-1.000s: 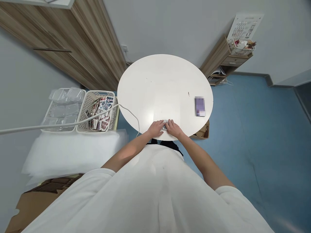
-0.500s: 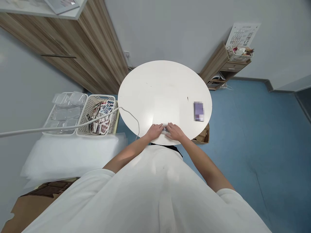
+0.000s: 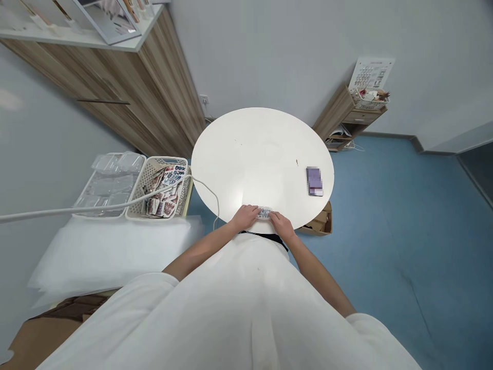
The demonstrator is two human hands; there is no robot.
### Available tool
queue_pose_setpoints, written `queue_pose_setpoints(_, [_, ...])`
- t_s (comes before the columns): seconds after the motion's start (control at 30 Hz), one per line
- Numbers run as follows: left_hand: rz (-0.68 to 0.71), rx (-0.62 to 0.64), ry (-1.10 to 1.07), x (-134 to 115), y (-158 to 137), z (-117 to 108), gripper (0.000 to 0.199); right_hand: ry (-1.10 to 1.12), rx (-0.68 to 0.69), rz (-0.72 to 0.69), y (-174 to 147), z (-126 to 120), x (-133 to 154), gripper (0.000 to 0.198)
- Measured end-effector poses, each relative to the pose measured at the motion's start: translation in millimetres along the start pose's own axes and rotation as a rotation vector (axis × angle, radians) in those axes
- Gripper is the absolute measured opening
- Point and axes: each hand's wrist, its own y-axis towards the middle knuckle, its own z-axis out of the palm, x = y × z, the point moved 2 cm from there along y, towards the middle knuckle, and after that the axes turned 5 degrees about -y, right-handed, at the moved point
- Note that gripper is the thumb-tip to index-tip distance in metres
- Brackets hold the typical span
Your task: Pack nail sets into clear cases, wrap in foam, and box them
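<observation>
A small clear plastic box with dark-patterned contents lies at the near edge of the white oval table. My left hand grips its left end, fingers curled against the side. On the opposite end my right hand holds it with the fingertips. What lies inside the box is too small to make out. A purple, pixel-blurred packet rests near the right side of the tabletop.
Left of the table stand a white basket of printed cards and a tray of clear plastic boxes. A white cable crosses to the table. A cardboard box sits below right. Wooden cabinets are behind left.
The camera view has tilted up slightly. My right hand has drawn back to the right, so more of the clear box shows between my hands.
</observation>
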Motion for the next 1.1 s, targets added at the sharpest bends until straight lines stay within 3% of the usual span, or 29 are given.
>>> queue_pose_setpoints(0.13, [0.046,-0.021,-0.036,1.2,-2.6,-3.9,0.033,0.118,-0.011,0.005,0.6,-5.2,-2.0,0.037])
queue_pose_setpoints(0.37, [0.029,0.038,-0.036,7.2,4.7,-8.5,0.037,0.107,-0.035,-0.027,9.1,-20.3,-4.4,0.034])
queue_pose_setpoints(0.47, [0.014,0.001,-0.108,10.9,10.1,-11.8,0.038,0.163,-0.017,0.005,16.2,-30.2,-4.6,0.030])
queue_pose_setpoints(0.67, [-0.141,0.012,-0.261,17.9,21.1,-17.8,0.035,0.302,0.043,0.087,39.8,-44.6,-13.4,0.022])
queue_pose_setpoints(0.9, [-0.275,0.007,-0.397,32.5,42.8,-23.3,0.030,0.473,0.110,0.167,78.3,-44.8,-26.5,0.017])
queue_pose_setpoints(1.0, [-0.329,0.039,-0.356,37.0,52.1,-24.0,0.030,0.526,0.188,0.214,92.1,-41.9,-30.1,0.016])
queue_pose_setpoints(1.1, [-0.382,0.021,-0.148,33.5,54.1,-26.8,0.030,0.569,0.277,0.249,101.4,-37.7,-32.9,0.014])
